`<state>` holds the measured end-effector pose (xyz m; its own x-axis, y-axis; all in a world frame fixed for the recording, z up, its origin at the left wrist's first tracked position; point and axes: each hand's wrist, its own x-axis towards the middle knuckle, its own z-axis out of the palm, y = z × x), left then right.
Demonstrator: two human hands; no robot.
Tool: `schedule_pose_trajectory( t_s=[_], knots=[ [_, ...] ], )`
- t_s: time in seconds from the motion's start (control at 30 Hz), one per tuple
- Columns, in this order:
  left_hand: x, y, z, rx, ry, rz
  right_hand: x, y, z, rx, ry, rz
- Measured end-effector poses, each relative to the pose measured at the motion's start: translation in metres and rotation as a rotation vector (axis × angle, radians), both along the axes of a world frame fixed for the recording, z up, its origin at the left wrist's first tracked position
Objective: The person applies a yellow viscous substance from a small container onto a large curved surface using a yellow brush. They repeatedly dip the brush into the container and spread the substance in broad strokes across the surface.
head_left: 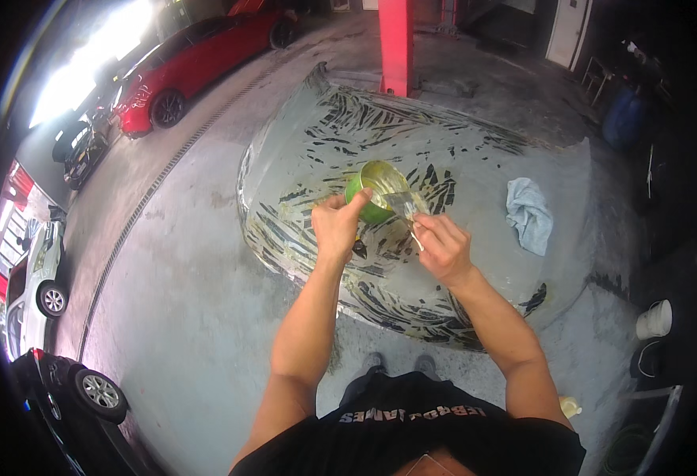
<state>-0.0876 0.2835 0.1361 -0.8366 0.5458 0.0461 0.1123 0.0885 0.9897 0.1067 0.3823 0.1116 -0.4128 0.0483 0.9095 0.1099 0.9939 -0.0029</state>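
Work looks partly done: panel [487, 230] carries many dark streaks [340, 115]; its plainer right part perhaps remains. Above panel, left fingers [363, 195] clasp can [375, 214], right fingers [434, 228] pinch scraper [402, 205].

A green can [375, 213] sits gripped in the left hand [338, 228], its open mouth tilted toward the right hand [445, 247], yellowish paste smeared inside; the right hand holds a flat spreader [402, 205] at the rim; below both hands lies a broad grey panel [475, 184], streaked dark
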Motion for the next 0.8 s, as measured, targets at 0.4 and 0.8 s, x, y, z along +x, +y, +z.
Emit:
schedule_pose_trajectory(
  t_s=[0.4, 0.8],
  knots=[
    [-0.018, -0.019, -0.006, 0.002, -0.065, 0.019, 0.026, 0.052, 0.008, -0.645, 0.018, -0.282],
    [-0.014, -0.018, 0.004, 0.103, -0.112, -0.137, 0.036, 0.081, 0.039, -1.535, 0.493, 0.498]
  ],
)
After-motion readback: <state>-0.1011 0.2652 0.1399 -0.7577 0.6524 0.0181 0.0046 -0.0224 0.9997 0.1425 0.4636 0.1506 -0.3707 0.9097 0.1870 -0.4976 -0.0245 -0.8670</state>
